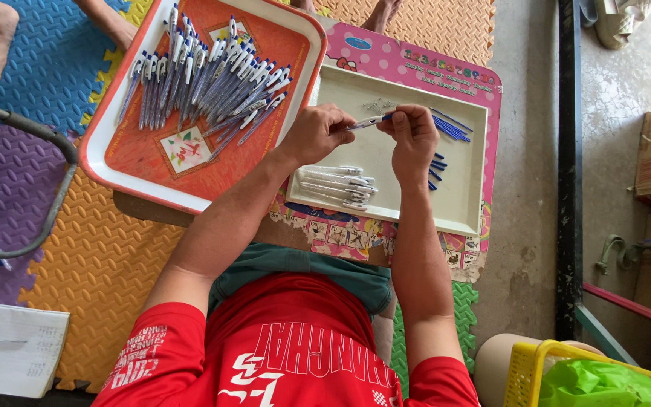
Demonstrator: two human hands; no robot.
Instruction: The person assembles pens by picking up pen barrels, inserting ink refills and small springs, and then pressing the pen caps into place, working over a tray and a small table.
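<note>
Foam floor mat (107, 256), coloured tiles. On it: orange tray (141, 162) far left, pink tray (484, 98) right of it, touching. Notebook (9, 350) near left.

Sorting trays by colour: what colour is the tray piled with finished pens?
Orange-red with a white rim, seen in the head view.

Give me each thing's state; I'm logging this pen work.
Left hand: gripping the pen.
Right hand: pinching the pen's other end.
Pen: held level over the white tray.
White tray: holds barrels and refills.
Barrels: lying loose, side by side.
Refills: loose bundle.
Orange tray: piled with pens.
</note>
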